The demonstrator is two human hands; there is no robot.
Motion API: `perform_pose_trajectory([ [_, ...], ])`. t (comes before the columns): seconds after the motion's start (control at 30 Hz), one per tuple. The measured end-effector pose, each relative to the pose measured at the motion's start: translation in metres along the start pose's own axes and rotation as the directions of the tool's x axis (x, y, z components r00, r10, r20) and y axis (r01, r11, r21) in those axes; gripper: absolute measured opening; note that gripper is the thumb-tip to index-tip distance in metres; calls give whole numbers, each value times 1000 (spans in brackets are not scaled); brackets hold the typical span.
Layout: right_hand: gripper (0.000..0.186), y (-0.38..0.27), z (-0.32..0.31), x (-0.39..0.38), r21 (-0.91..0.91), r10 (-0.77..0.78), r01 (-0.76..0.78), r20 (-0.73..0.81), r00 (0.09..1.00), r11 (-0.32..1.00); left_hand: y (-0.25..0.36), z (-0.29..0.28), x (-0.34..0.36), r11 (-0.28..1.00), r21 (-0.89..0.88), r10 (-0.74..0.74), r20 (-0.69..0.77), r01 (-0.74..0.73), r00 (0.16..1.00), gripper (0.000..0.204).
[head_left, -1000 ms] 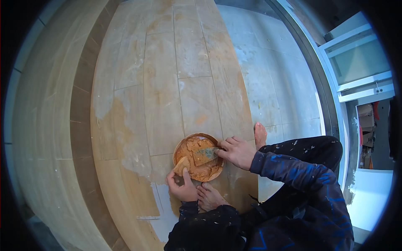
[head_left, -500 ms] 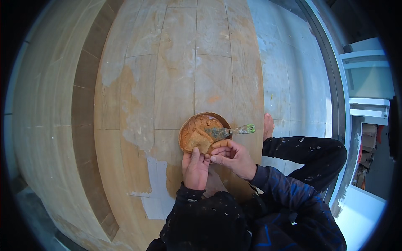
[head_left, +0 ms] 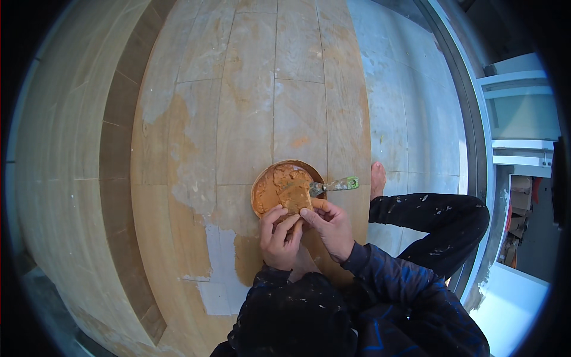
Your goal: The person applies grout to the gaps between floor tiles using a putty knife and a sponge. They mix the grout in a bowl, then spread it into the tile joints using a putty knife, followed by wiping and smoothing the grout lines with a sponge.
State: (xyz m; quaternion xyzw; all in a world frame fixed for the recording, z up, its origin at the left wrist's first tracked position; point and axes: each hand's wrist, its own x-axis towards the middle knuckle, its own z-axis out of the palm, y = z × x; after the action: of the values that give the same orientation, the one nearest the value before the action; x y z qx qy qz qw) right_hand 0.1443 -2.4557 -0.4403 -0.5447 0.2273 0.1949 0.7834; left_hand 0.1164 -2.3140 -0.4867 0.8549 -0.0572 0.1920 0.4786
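Both my hands are at the near side of a round bowl (head_left: 254, 205) of orange-brown filler paste (head_left: 267, 189). Between them is a flat, roughly square tan piece (head_left: 297, 200), smeared with paste; whether it is a sponge or a scraper I cannot make out. My left hand (head_left: 279, 241) has its fingers bent against the piece's near left edge. My right hand (head_left: 331, 232) pinches its near right corner, thumb on top. A putty knife (head_left: 339, 184) with a green-ended handle rests across the bowl's right rim, its blade partly hidden behind the piece.
Wood-look planks (head_left: 244, 119) bear pale smears and orange patches. A raised plank-clad edge (head_left: 119, 149) runs along the left. To the right are a bare foot (head_left: 378, 178), my bent leg in paint-spotted black trousers (head_left: 440, 211), a bluish lower surface (head_left: 386, 107) and a frame (head_left: 467, 89).
The tan piece has turned and shifted right over the knife blade. My left fingers have curled in against it, and my right thumb now lies on its near right corner.
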Motion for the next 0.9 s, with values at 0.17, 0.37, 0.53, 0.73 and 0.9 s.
perform_pose_trajectory([
  [0.17,24,-37,-26,15,-189,-153,149,-6,988,970,-45,-22,-6,894,291,-282,-229,342,932,35],
  [0.37,21,-90,-37,40,-393,-69,117,135,989,912,-74,-16,5,825,280,-538,120,492,834,20],
  [0.53,20,-127,-33,76,-541,-16,150,244,970,827,-85,-20,17,792,117,-608,235,599,759,14],
  [0.73,21,-212,13,118,-649,18,297,432,902,701,-104,-14,33,764,-308,-540,176,567,823,11],
  [0.9,22,-316,51,109,-672,-174,461,450,876,580,-133,-27,83,666,-495,-593,104,559,799,11],
])
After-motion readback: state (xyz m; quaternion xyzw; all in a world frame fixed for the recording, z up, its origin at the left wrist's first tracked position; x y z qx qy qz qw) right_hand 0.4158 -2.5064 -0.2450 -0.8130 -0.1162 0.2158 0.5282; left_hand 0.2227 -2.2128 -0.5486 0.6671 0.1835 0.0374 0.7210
